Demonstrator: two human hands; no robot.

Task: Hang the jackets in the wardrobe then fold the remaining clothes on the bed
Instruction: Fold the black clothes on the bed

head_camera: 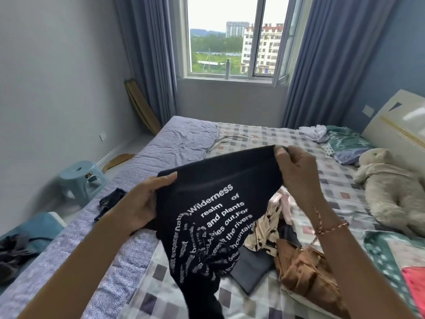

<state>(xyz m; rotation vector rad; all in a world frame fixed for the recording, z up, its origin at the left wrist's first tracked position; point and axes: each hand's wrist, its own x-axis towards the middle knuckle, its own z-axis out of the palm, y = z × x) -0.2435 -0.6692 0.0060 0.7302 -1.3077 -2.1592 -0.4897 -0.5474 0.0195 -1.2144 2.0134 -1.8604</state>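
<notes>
A black T-shirt (216, 199) with white printed words hangs in the air above the bed (253, 139). My left hand (145, 201) grips its left top edge, thumb on the cloth. My right hand (296, 171) pinches the right top corner, held higher. The shirt's lower part droops in folds toward the checked sheet. Beneath it lies a pile of clothes: a brown garment (308, 272), a cream patterned piece (266, 229) and a dark grey folded item (250, 270).
A dark garment (110, 201) lies on the bed's left side. A plush bear (391, 187), pillows (345, 143) and a white cloth (315, 132) sit near the headboard. A blue stool (80, 180) stands on the floor at left; dark clothes (13, 254) lie lower left.
</notes>
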